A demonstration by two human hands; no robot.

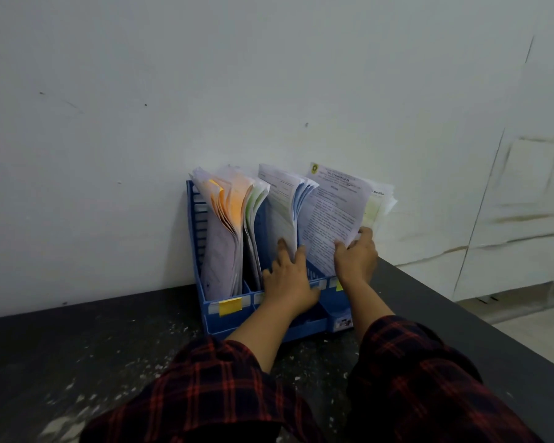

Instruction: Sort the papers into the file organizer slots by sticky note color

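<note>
A: Nearest, two red-and-black plaid sleeves (413, 378) reach over the dark speckled countertop (77, 346) to the blue plastic file organizer (224, 318) standing against the white wall (205, 75).

B: And the hands?

A: The left hand (288, 279) lies with fingers spread and straight against the white papers in the middle slot (282, 215), pressing them aside. The right hand (355, 260) pinches the lower edge of a printed white sheet (330, 212) standing in the right-hand slot.

B: What could go wrong?

A: I'd guess the sheet could buckle if it's pushed down against the papers behind it. A yellow sticky note (230, 306) marks the left slot's front; the label near the right wrist is half hidden, so a colour mismatch could slip by.
</note>
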